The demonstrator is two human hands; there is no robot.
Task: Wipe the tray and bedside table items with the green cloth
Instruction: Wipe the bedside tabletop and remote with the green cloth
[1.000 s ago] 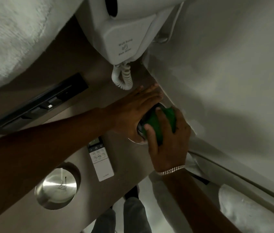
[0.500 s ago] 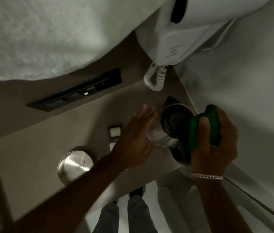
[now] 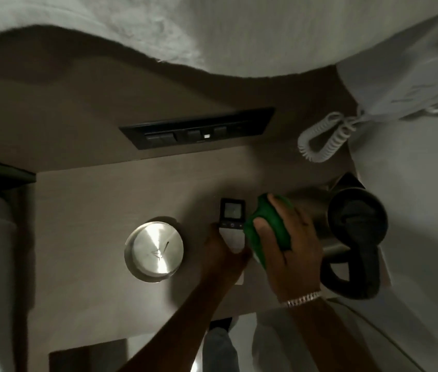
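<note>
Head view, read from 9 o'clock to 3 o'clock. A round brushed-metal disc lies flat on the bedside table at about 8 o'clock of frame centre, apart from both hands and untouched. Behind it, toward 12 o'clock, a dark switch panel is set into the back wall.

At centre, the remote control has its screen end toward 12 o'clock; whether it is lifted or lies on the table cannot be told. The left hand enters from 6 o'clock and curls about the remote's lower end, fingers closed on its edges, probably to steady it for wiping.

Just to the 3 o'clock side, touching the remote's edge, the green cloth is bunched under the right hand. This hand arrives from 5 o'clock, palm down, wrist bearing a metal bracelet, with thumb and fingers clamped over the wad so that a thick pad faces the remote.

Farther toward 3 o'clock stands a steel kettle with a dark lid and handle, near the table's edge. A coiled white cord hangs at 1 o'clock from a wall-mounted white appliance. No tray can be identified.
</note>
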